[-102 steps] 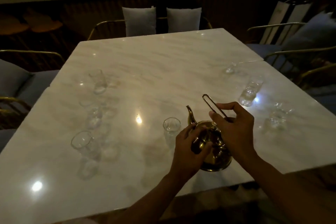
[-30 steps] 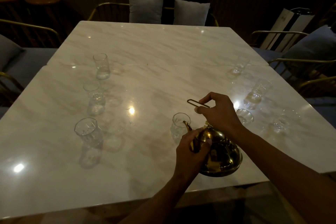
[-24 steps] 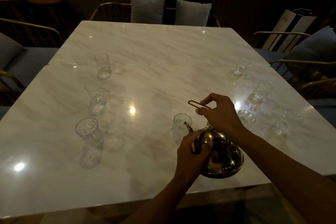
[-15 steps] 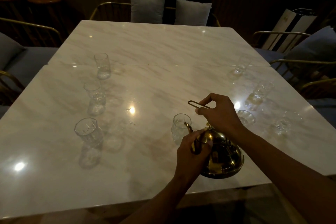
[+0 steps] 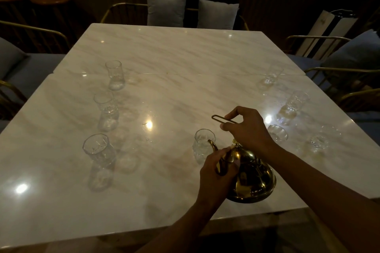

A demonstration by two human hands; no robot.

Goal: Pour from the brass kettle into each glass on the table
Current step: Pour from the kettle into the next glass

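Marble table [image 5: 185, 57], pale, glossy, with lamp glare in spots. Left side: three clear glasses in a column running away from the viewer, well apart: near glass [image 5: 98, 148], middle glass [image 5: 106, 109], far glass [image 5: 114, 75], all upright; contents cannot be told in the dim light. Centre, near edge: centre glass [image 5: 202, 144], upright, with the kettle's spout tip just at its rim. Left hand [image 5: 217, 172], fingers curled around the base of the spout, gripping it. Kettle [image 5: 249, 178], brass, domed, near the front edge of the table, tilted toward the centre glass; whether its base touches the table cannot be told. Right hand [image 5: 246, 129], above the lid, thumb and fingers pinching the thin wire handle [image 5: 221, 118], which is raised. Right side: low glass [image 5: 277, 132] just beside the right hand; three more, faint, toward the right edge: right far glass [image 5: 269, 78], right middle glass [image 5: 292, 107], right near glass [image 5: 320, 139]. Beyond the table: two grey cushions [image 5: 166, 7] on chairs.
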